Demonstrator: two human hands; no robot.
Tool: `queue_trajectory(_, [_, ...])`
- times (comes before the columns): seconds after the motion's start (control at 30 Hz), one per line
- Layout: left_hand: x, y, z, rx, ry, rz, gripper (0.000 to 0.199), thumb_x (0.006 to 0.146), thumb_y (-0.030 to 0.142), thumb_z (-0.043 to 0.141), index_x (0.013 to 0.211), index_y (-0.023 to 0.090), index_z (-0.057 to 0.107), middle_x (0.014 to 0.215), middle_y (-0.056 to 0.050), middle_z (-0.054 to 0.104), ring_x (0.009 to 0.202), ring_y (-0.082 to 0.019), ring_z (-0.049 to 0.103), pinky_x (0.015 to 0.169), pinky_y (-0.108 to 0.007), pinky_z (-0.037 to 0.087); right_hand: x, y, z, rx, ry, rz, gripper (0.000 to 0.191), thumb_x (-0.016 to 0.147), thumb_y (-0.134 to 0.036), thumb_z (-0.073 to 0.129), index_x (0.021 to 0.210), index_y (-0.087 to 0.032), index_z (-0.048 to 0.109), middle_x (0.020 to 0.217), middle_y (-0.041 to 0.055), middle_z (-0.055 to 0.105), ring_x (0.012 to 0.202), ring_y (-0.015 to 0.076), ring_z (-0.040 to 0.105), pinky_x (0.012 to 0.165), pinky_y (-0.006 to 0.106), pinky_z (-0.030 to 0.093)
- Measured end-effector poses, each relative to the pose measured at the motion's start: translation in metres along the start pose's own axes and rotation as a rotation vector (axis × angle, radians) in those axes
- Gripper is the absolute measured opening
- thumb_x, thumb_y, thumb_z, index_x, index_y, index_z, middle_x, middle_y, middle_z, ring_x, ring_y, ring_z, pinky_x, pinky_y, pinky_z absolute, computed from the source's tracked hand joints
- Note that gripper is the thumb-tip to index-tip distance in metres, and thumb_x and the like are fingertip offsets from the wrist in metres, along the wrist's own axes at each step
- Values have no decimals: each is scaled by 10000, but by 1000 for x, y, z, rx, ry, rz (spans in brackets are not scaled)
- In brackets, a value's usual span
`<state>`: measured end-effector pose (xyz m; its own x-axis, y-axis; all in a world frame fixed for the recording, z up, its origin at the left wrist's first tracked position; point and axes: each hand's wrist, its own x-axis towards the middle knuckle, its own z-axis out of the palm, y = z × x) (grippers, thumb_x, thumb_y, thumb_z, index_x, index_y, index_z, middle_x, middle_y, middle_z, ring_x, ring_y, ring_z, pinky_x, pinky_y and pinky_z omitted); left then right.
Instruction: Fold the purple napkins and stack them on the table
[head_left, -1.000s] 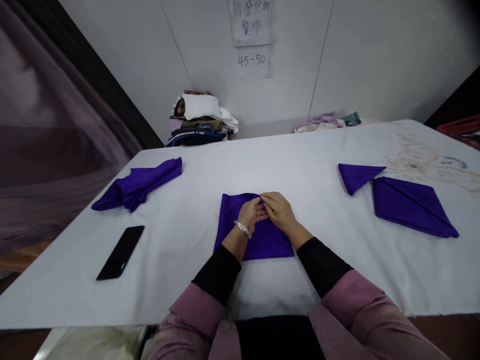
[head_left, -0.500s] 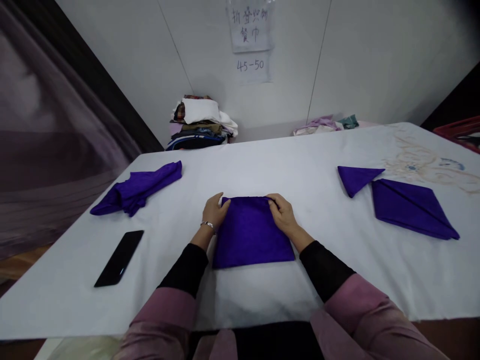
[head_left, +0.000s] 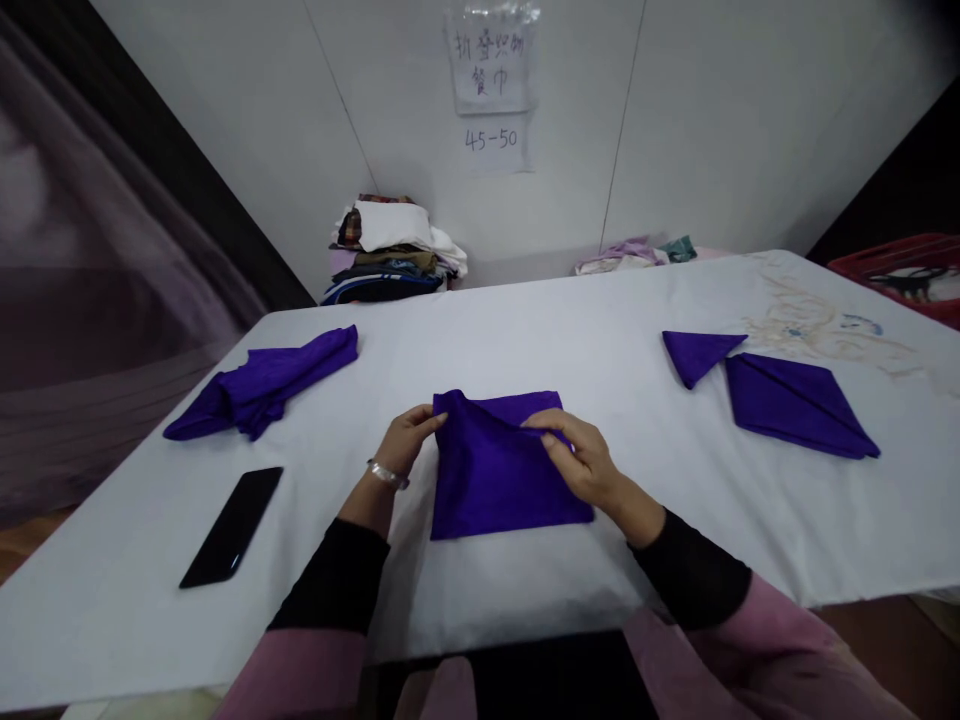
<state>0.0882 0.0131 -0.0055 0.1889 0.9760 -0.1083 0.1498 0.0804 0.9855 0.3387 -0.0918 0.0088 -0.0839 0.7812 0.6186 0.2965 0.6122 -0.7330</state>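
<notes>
In front of me a purple cloth napkin [head_left: 495,480] lies folded into a near square on the white-covered table. My left hand [head_left: 409,440] pinches its far left corner between thumb and fingers. With my right hand [head_left: 581,455] I grip the upper layer near the far right corner. That layer is lifted and drawn toward me, so a strip of the lower layer shows behind it. Between the two hands the lifted edge sags and ripples.
A crumpled purple cloth [head_left: 262,385] and a black phone [head_left: 232,527] lie on the left. Folded purple pieces, a small triangle [head_left: 697,355] and a larger one [head_left: 799,405], lie on the right. Behind stand a clothes stack [head_left: 397,250] and a red basket [head_left: 900,262].
My right hand has pulled the upper layer's far right corner toward me, off the lower layer. My left hand stays at the far left corner. The view has shifted slightly.
</notes>
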Motion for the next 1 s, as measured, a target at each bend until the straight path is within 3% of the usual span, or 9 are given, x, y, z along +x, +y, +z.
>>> queue_trajectory(0.13, [-55,19,-21,14,-215,41,227,697,325,682,874,184,673,862,-28,681,864,-181,592,856,-350,440,-28,-40,-25,173,-195,45,255,896,-168,428,1102,-233,563,983,45,658,894,166,611,783,335,491])
queue_trajectory(0.27, [-63,40,-24,63,-320,14,194,703,334,679,823,182,678,803,-29,680,795,-175,603,796,-345,469,-22,-39,-42,231,-82,357,150,884,-272,495,978,-220,599,786,5,640,699,131,589,642,281,480])
queue_trajectory(0.4, [-3,95,-4,57,-258,75,280,635,358,728,817,160,651,766,-10,670,719,-146,602,795,-359,491,59,-12,-57,303,29,412,137,805,-313,600,795,-180,572,678,-32,569,613,97,520,611,257,437])
queue_trajectory(0.53, [62,195,9,37,-11,345,289,567,342,758,737,163,607,677,17,633,745,-174,620,852,-440,491,175,-21,-93,259,155,216,168,784,-295,636,727,-186,520,654,-37,531,613,90,470,624,260,412])
queue_trajectory(0.63, [63,267,8,38,75,584,223,590,365,750,715,265,595,768,35,651,977,-226,597,890,-432,482,224,-64,-123,201,291,5,132,810,-245,619,744,-222,507,691,-31,520,609,91,441,616,260,404])
queue_trajectory(0.7, [38,296,6,76,58,761,192,614,378,731,748,333,602,904,68,665,1103,-237,540,891,-420,478,224,-97,-137,154,318,-156,79,827,-269,602,793,-277,531,775,-25,550,659,112,474,631,263,431])
queue_trajectory(0.83, [-30,289,4,201,78,891,208,696,347,670,887,408,619,1070,116,640,1124,-225,528,925,-405,466,169,-135,-144,34,280,-255,38,817,-357,606,842,-381,591,937,-30,597,874,175,553,788,305,473])
queue_trajectory(0.93, [-66,239,-1,298,83,800,191,730,344,647,920,348,644,986,80,669,1039,-225,576,976,-426,433,107,-127,-137,7,206,-147,129,824,-287,605,935,-350,624,910,-16,621,878,196,595,849,366,473])
queue_trajectory(1.0, [-79,193,-4,367,-35,696,197,734,350,637,918,284,662,1002,29,675,1015,-237,585,984,-436,414,62,-109,-130,-99,111,-15,154,846,-276,569,984,-302,633,937,16,646,902,209,600,869,399,467])
